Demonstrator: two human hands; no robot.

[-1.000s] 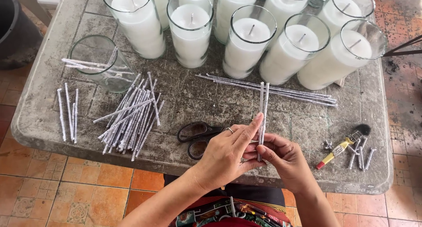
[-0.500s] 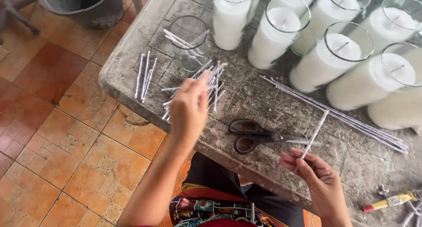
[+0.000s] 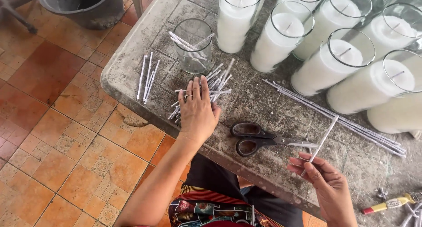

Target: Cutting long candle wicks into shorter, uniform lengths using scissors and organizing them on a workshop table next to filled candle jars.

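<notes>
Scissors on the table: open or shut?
Shut: the scissors lie flat on the table, blades together in one line, handles side by side.

pile of short sticks (image 3: 211, 84): partly under left hand (image 3: 198, 110) | yellow tube (image 3: 389, 203): cut by right edge

Small home candle-making workshop, set up informally on a tiled patio or yard floor. Evidence: a worn, grimy grey stone-look table (image 3: 132, 55) serving as workbench; a row of tall clear glass jars filled with white wax (image 3: 281, 42), each with a wick at centre; a heap of short white paper-wrapped wick sticks (image 3: 215, 79); a bundle of long uncut white wick rods (image 3: 351, 123); black-handled scissors (image 3: 255, 139); an unfilled clear glass tumbler holding sticks (image 3: 192, 46); a dark grey plastic bucket (image 3: 83, 5); stained orange terracotta floor tiles (image 3: 52, 134).
</notes>
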